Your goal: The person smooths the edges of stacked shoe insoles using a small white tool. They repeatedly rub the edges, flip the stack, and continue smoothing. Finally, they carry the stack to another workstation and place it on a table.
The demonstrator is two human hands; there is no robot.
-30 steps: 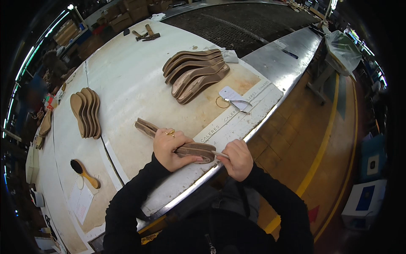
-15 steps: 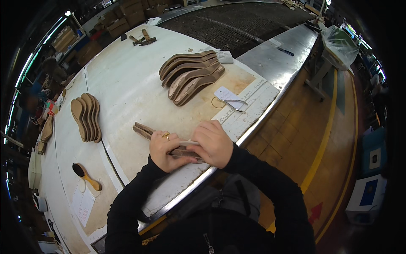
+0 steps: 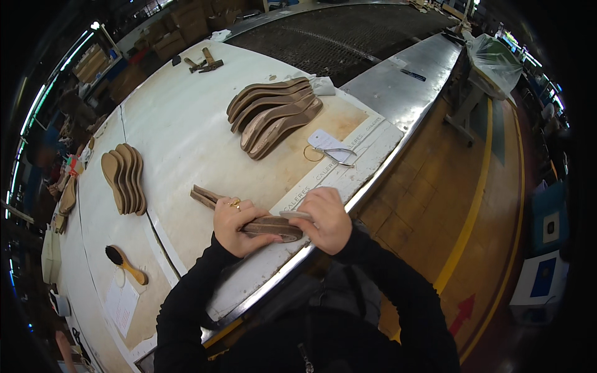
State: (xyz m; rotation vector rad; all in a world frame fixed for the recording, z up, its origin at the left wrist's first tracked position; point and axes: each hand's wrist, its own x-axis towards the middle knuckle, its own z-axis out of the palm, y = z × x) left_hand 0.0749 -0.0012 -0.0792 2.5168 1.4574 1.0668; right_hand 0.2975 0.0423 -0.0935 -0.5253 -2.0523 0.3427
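My left hand (image 3: 231, 229) is wrapped round a brown shoe sole (image 3: 273, 227), held tilted just above the table's near edge. Beyond that hand's knuckles, a narrow forked-looking brown end (image 3: 205, 195) sticks out; whether it belongs to the same sole or another one I cannot tell. Pinched in my right hand (image 3: 328, 221) is a thin, pale, rounded piece (image 3: 295, 214), close to the sole's right end. Its material does not show. Past my hands lie metal nippers (image 3: 337, 153) beside a white tag (image 3: 322, 140) with a loop.
Brown soles stand in a row (image 3: 273, 115) at the far middle and another row (image 3: 124, 179) at left. A wooden-handled brush (image 3: 126, 264) lies near a paper sheet (image 3: 122, 306). Hammers (image 3: 207, 61) rest at the back. The table's metal edge (image 3: 373, 186) runs along the right.
My right hand has drawn to the right, away from my left hand, with the pale piece in its fingers. More of the sole's right end now shows.
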